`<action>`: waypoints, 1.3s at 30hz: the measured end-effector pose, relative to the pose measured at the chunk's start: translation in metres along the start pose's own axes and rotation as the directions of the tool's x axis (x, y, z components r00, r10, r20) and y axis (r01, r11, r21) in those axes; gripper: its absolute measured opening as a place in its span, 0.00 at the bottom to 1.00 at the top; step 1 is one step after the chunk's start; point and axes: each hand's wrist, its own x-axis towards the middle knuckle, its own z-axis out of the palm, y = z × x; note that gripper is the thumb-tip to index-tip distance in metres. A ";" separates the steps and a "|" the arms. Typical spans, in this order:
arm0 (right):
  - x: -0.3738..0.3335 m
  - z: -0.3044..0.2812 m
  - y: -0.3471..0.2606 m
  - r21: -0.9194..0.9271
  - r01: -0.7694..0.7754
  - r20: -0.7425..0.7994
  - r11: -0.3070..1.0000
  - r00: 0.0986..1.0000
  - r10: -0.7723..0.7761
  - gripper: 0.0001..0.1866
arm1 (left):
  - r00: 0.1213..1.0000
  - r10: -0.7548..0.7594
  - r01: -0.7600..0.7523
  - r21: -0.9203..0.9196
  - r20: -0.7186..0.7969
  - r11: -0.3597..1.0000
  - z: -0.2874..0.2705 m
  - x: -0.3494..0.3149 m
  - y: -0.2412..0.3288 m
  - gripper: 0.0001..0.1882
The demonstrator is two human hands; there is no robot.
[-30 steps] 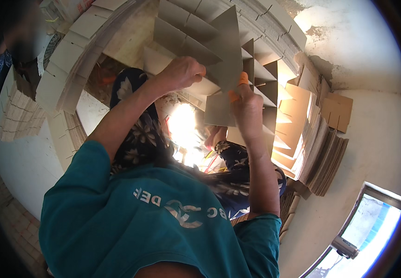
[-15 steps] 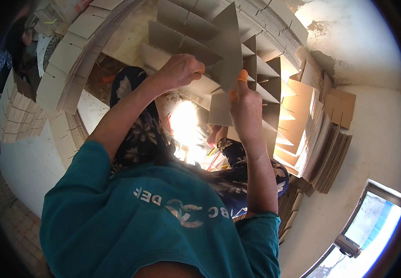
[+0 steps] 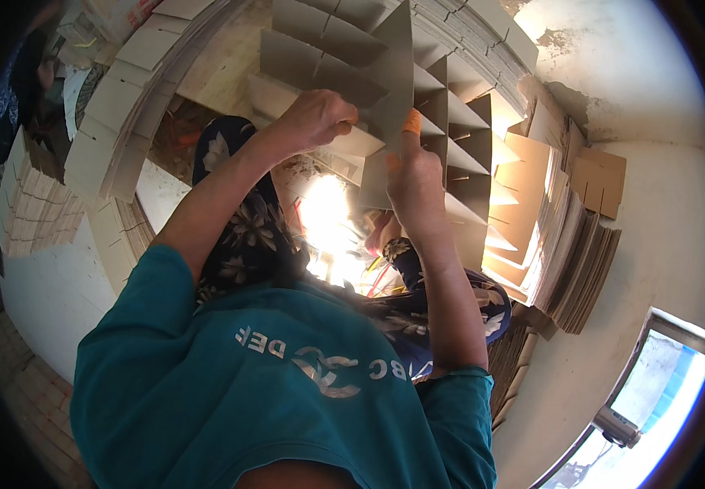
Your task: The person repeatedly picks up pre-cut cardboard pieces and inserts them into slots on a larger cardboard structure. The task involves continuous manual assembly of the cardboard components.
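Observation:
A grey-brown cardboard divider of interlocked slotted strips, forming open cells, stands in front of me. My right hand grips the near edge of one upright cardboard strip, with an orange finger cover on the digit lying against it. My left hand is closed at the left part of the divider, its fingertips curled at a strip's edge. What lies inside those curled fingers is hidden, though they touch the cardboard. Several crossing strips spread out beyond my left hand.
Stacks of slotted cardboard sheets stand at the left, the far left and the right. Bright light glares between my legs. A window is at the lower right. Part of another person shows at the far left.
My right hand has moved slightly left and toward me, with the strip it grips shifting left. The divider has moved slightly; my left hand has risen a little.

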 end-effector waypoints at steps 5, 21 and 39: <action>0.000 0.003 0.010 0.050 0.077 -0.019 0.996 0.997 -0.076 0.34 | 1.000 -0.013 0.013 0.006 0.005 1.000 -0.004 0.000 0.006 0.07; 0.023 -0.016 0.021 0.096 0.036 0.120 0.995 0.992 -0.048 0.29 | 0.999 0.008 -0.008 -0.009 -0.042 1.000 -0.007 0.000 0.002 0.05; -0.010 -0.010 0.014 0.035 -0.160 0.006 0.987 0.987 0.159 0.26 | 0.999 -0.007 0.005 0.069 0.034 0.998 -0.005 0.001 0.002 0.09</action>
